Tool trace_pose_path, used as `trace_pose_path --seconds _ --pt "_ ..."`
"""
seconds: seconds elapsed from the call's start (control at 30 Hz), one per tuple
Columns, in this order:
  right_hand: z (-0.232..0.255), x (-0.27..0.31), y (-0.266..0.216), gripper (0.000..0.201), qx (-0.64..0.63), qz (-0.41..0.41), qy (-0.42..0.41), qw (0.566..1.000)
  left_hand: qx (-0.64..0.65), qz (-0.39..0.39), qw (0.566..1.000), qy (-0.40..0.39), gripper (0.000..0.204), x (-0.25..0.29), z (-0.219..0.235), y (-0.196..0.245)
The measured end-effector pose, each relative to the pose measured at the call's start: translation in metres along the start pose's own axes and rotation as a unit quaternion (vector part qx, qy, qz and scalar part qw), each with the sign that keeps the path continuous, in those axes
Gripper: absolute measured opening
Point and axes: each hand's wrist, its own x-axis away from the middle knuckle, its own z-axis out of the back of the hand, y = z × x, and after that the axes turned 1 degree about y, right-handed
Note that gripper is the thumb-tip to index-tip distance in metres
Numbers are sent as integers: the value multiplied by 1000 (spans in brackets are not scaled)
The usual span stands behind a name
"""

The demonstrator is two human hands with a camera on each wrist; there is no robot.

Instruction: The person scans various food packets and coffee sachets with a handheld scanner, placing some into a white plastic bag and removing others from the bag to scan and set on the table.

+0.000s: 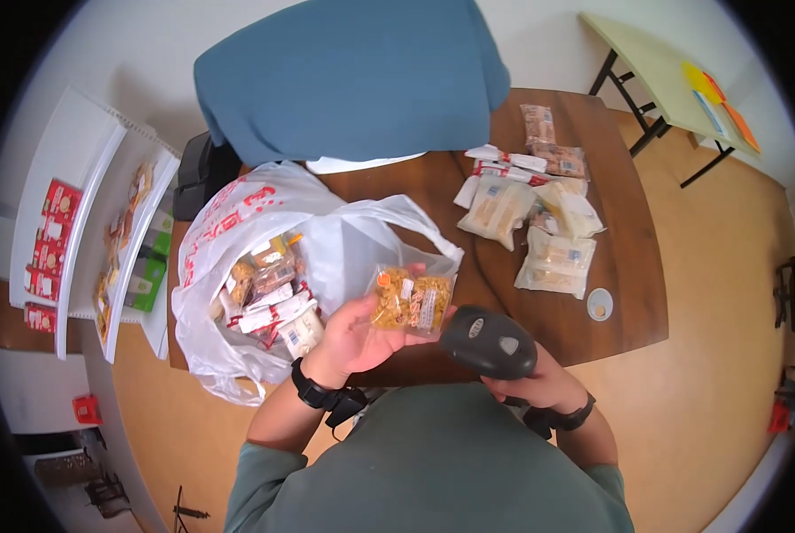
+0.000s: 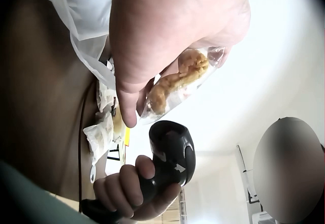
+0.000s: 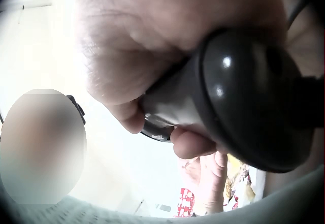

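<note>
Right hand (image 1: 544, 384) grips scanner (image 1: 489, 344); left (image 1: 359, 339), packet (image 1: 412, 300).

At the top centre of the head view we see a blue cloth (image 1: 353, 80), with a black object (image 1: 195, 182) below its left end. Along the left side we have white shelves (image 1: 93, 213) holding red boxes (image 1: 52, 231) and, further right, green boxes (image 1: 148, 280). In the upper right we find a pale table (image 1: 642, 71) bearing yellow and orange flat items (image 1: 740, 127). We spot a red container (image 1: 86, 409) at the lower left.
</note>
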Motion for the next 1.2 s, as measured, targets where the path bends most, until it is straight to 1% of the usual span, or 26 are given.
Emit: trace_pose_path --seconds 0.07,0.1,0.13,0.17,0.2,0.23,0.27,0.3,0.37,0.43,0.47,0.5,0.57,0.63,0.67,0.7,0.77,0.83,0.87,0.9,0.97,1.0,1.07,1.1,1.17,1.2 --pt "0 5 -3 19 20 0 19 1000 -36 21 999 21 69 -6 2 -2" --pt "-3 7 -7 23 -27 27 23 999 -36 25 999 5 69 -11 2 -3" --pt "-4 10 -11 26 -74 54 27 995 -41 72 996 38 67 -15 1 -4" --pt "-3 14 -12 26 -66 60 37 995 -49 118 989 73 65 -20 1 -4" --pt "-2 17 -12 32 -89 85 47 991 -35 159 985 57 59 -26 5 -4" --pt "0 20 -9 39 -114 110 55 986 -37 159 985 48 59 -33 7 -6" --pt "4 25 -2 51 -110 123 63 984 -55 168 982 59 57 -39 9 -8" --pt "4 28 -2 51 -104 126 64 984 -72 176 979 70 56 -45 4 -7" --pt "4 33 -3 60 -86 150 150 973 -70 159 983 58 52 -66 -6 -8" --pt "3 33 -5 57 -91 171 161 968 -68 64 989 118 51 -93 -29 -7" --pt "4 33 -3 56 -103 199 163 961 -51 46 994 85 48 -109 -31 -4" --pt "5 33 -2 54 -115 226 165 953 -51 44 994 83 48 -126 -32 -4" --pt "4 34 -4 53 -109 226 166 953 -96 14 992 78 48 -157 -27 -5" --pt "3 34 -5 52 -103 228 168 953 -70 30 993 94 44 -169 -22 -8" --pt "2 34 -4 51 -111 227 168 953 -96 61 984 140 44 -170 -22 -13" --pt "2 34 -2 51 -119 226 168 952 -122 92 970 187 44 -168 -24 -16" --pt "4 36 0 52 -132 216 163 954 -99 101 970 200 41 -148 -25 -19" --pt "5 35 7 52 -150 206 154 955 -226 136 959 103 29 -118 -22 -18" --pt "6 33 10 51 -156 205 154 954 -322 136 934 74 16 -100 -27 -16" --pt "5 31 11 50 -162 202 155 953 -323 107 940 28 10 -81 -24 -18" --pt "7 25 11 50 -159 207 130 956 -390 113 914 -16 7 -46 -24 -11" --pt "7 22 12 52 -149 206 130 958 -390 110 914 -4 7 -31 -27 -3" --pt "5 15 13 53 -139 203 126 961 -454 121 883 0 13 -3 -32 12" --pt "3 12 12 54 -141 195 123 963 -453 120 883 5 13 9 -26 15" --pt "-1 8 11 54 -143 185 116 965 -425 -40 900 83 16 34 -10 17" --pt "-4 5 12 54 -143 181 112 967 -425 -43 900 87 16 45 -4 25"
